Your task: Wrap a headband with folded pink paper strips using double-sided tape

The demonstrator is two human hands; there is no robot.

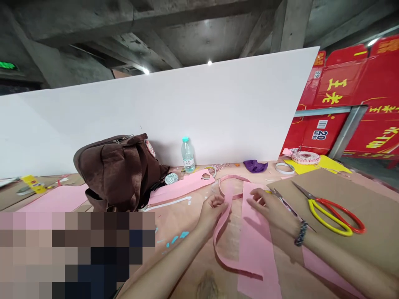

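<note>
Between the fingers and thumb of my left hand (213, 211) is a long narrow pink strip (229, 262), which curls down toward me and ends over a pink sheet (258, 253). A thin pink hoop (221, 181) lies just beyond that hand; whether it joins the strip I cannot tell. My right hand (270, 207) hovers at the sheet's upper part, its fingers bent and apart, with nothing seen in them. Close to its wrist lie narrow scissors (285, 202), partly hidden by the arm. Farther right, scissors with red and yellow handles (332, 214) rest on brown cardboard (368, 203).
A brown bag (109, 174) stands left, near a water bottle (188, 157). Behind is a white board (218, 108). Purple cloth (255, 165), a tape roll (284, 168) and another pink piece (181, 189) lie around. Red cartons (346, 91) stand right. A pixelated area covers the lower left.
</note>
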